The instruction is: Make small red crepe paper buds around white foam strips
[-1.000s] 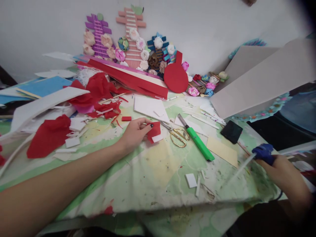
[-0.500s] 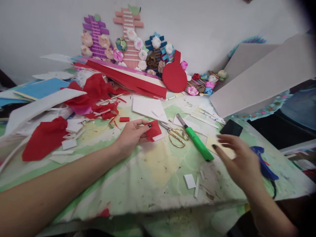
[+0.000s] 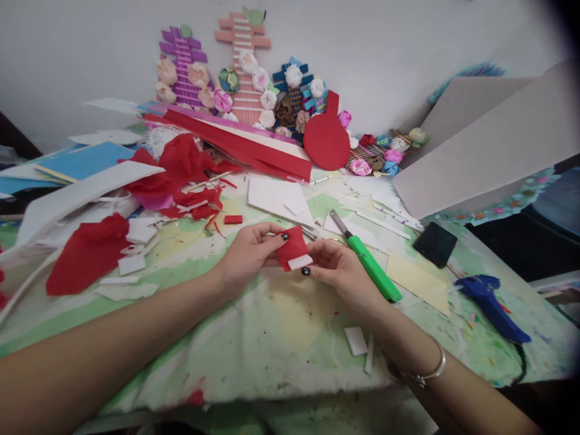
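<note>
My left hand [image 3: 249,254] pinches a small piece of red paper [image 3: 295,243] between thumb and fingers above the table. Along the paper's lower edge lies a little white foam strip [image 3: 299,262]. At that edge, my right hand [image 3: 338,272] closes thumb and fingers around the strip and the paper's corner. Behind the right hand, gold-handled scissors [image 3: 309,232] are mostly hidden. A green utility knife [image 3: 372,269] with its blade out rests just beyond the same hand. A small red block [image 3: 233,219] lies past my left hand.
A blue glue gun [image 3: 492,305] and a black square object [image 3: 435,244] are at the right. Red paper scraps [image 3: 88,254] and white foam pieces [image 3: 131,264] litter the left. Paper-flower decorations [image 3: 244,72] and a red guitar-shaped cutout [image 3: 327,142] stand along the wall.
My right hand has moved left from near the glue gun to the red paper and taken hold of its edge. The left hand keeps its grip.
</note>
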`<state>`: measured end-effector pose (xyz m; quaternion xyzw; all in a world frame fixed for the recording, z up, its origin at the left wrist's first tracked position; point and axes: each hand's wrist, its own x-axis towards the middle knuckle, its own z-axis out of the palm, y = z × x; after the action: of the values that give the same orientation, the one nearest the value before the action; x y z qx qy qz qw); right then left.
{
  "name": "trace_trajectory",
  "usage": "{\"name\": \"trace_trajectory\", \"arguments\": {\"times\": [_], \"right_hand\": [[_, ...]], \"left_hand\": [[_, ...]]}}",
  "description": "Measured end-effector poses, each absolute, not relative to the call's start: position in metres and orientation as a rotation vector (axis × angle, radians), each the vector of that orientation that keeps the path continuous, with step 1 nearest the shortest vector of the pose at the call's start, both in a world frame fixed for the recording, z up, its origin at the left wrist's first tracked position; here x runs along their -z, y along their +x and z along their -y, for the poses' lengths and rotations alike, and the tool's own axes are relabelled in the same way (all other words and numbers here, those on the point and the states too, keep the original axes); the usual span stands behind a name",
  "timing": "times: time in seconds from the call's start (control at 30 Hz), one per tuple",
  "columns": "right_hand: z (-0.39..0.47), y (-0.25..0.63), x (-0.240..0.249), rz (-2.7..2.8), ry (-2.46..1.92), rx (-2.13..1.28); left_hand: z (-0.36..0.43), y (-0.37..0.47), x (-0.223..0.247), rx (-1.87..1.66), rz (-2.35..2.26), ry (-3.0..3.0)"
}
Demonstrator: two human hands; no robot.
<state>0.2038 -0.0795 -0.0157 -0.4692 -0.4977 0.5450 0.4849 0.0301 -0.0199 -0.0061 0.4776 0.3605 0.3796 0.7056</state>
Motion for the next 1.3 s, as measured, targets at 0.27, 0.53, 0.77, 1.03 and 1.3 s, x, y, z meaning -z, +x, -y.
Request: {"name": "trace_trajectory", "arguments": {"times": [0.27,0.53,0.77,1.03,1.3], "right_hand": [[0.0839,0.2028,0.0215,1.125,-1.088,-1.345],[0.084,0.2017,0.0226,1.081,-1.118,-1.336],[0.0851,0.2004,0.0223,1.07,-1.158,-1.322],[0.0859,0.2012,0.0218,1.092,-1.169,-1.302],[0.0866,0.1991,0.0191,1.115,-1.181,-1.266]], "left_hand": [[0.025,0.0318,0.0029,-0.838,-0.818,1.098],[0.0281,0.0319,0.0008,-0.828,-0.855,1.116],[0.0268,0.0318,0.0022,-0.822,-0.85,1.118],[0.0275,0.0303,0.0026,-0.803,-0.842,1.157],[0.0273,0.0277,0.0009,-0.757,-0.847,1.144]]}}
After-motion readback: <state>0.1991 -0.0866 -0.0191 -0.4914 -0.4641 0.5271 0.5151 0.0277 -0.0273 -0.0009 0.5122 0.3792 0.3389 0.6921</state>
